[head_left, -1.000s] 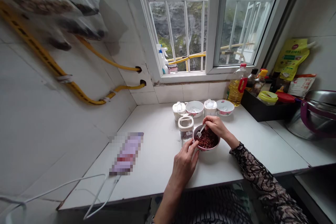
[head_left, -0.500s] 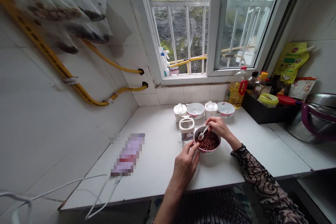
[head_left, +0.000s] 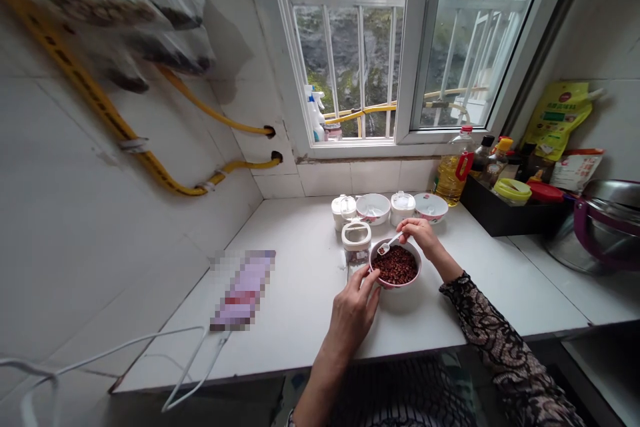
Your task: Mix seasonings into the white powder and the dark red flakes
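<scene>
A pinkish-white bowl (head_left: 397,287) full of small dark-red grains, which look like peppercorns (head_left: 400,265), sits on the counter. My left hand (head_left: 354,307) is closed on the bowl's near-left rim, thumb and fingers against its side. Between the fingertips of my right hand (head_left: 419,235) is the handle of a small white spoon (head_left: 384,249). The spoon's scoop hangs over the bowl's far-left part, with a few reddish grains in it. Just left of the bowl stands a clear jar with a white-rimmed lid (head_left: 357,244); what it holds is hard to make out.
Behind the bowl are two white canisters (head_left: 344,212) and two floral bowls (head_left: 431,207). An oil bottle (head_left: 454,167), a black condiment box (head_left: 500,207) and a steel pot (head_left: 600,233) stand at the right. A blurred purple object (head_left: 245,290) with a cable lies at the left.
My right hand has lifted the spoon slightly up from the grains, and the scoop is more level. My left hand stays on the bowl. The view has shifted a little.
</scene>
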A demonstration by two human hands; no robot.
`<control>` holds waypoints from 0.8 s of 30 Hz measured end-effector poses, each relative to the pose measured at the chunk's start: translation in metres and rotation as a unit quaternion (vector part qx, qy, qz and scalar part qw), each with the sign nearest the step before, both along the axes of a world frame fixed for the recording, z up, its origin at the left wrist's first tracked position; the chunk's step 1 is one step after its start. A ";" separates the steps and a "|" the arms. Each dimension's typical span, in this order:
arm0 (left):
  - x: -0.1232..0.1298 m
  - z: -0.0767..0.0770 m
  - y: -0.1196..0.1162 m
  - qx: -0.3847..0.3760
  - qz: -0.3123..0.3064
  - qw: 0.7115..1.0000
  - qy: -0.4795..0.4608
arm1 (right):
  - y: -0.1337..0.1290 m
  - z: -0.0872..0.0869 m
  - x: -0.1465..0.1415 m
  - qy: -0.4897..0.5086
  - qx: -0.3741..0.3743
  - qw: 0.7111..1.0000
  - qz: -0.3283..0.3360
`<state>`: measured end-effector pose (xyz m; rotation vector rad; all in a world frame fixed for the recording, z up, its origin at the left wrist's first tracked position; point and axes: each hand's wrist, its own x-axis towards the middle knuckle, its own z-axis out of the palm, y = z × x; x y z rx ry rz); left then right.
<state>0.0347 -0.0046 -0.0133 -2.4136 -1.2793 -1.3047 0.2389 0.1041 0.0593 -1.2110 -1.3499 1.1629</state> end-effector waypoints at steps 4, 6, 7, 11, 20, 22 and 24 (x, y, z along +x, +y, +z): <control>0.001 -0.001 0.001 0.009 0.003 1.000 0.003 | 0.005 0.000 -0.002 0.021 0.004 1.000 -0.005; 0.001 -0.001 0.001 0.013 0.008 1.000 0.001 | 0.007 0.001 -0.007 0.027 0.025 0.999 -0.014; 0.001 -0.001 0.001 0.013 0.009 1.000 0.000 | 0.007 0.003 -0.011 0.026 0.045 0.998 -0.020; 0.001 0.001 0.000 0.012 0.005 1.000 0.002 | -0.001 0.009 -0.031 -0.031 0.181 0.982 -0.043; 0.002 0.001 0.000 0.007 0.002 1.000 -0.007 | -0.023 0.019 -0.039 -0.290 0.432 0.853 0.039; 0.002 0.001 0.000 0.008 0.003 1.000 -0.006 | -0.021 0.021 -0.028 -0.268 0.417 0.868 -0.018; 0.001 0.001 0.000 0.010 0.005 1.000 -0.004 | -0.019 0.021 -0.015 -0.258 0.389 0.882 -0.063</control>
